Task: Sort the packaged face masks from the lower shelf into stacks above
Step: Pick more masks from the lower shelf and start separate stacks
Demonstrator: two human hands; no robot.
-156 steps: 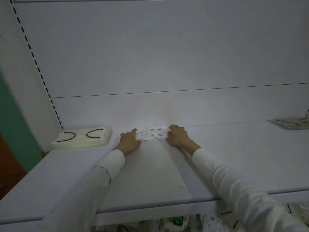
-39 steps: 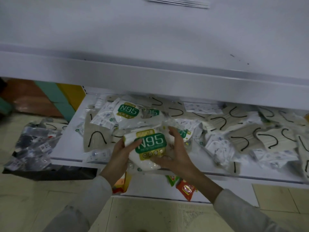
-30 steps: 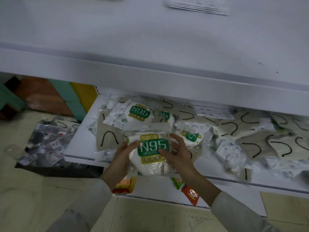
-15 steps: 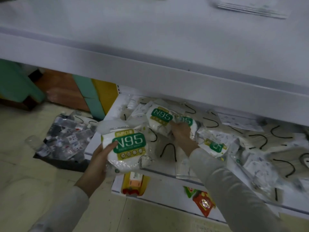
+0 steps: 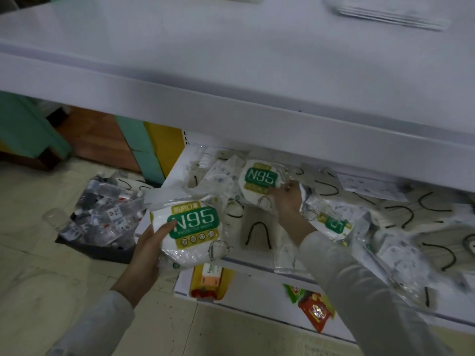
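So a second ago you had both hands on that one N95 pack [image 5: 194,227]. Now your left hand [image 5: 147,249] carries it alone, thumb across the green label and fingers curled under the back, out in front of the lower shelf [image 5: 177,170] and off to the left. Your right hand [image 5: 288,201] has gone back into the pile and is on a second N95 pack [image 5: 261,179] that sits tilted on top of the loose masks. The fingers there look curled onto its lower right edge, a pinch as far as the blur lets me tell.

What that means, I'd guess: you're collecting matching packs before going up, so one trip covers two or more. There's a third N95 pack [image 5: 331,222] just right of your wrist, half buried, so that could be next.

The upper shelf [image 5: 231,60] has a flat stack [image 5: 385,15] near the back right and plenty of bare white in front, so the N95s probably want their own spot. Most of the pile is still down below, so it's early days.
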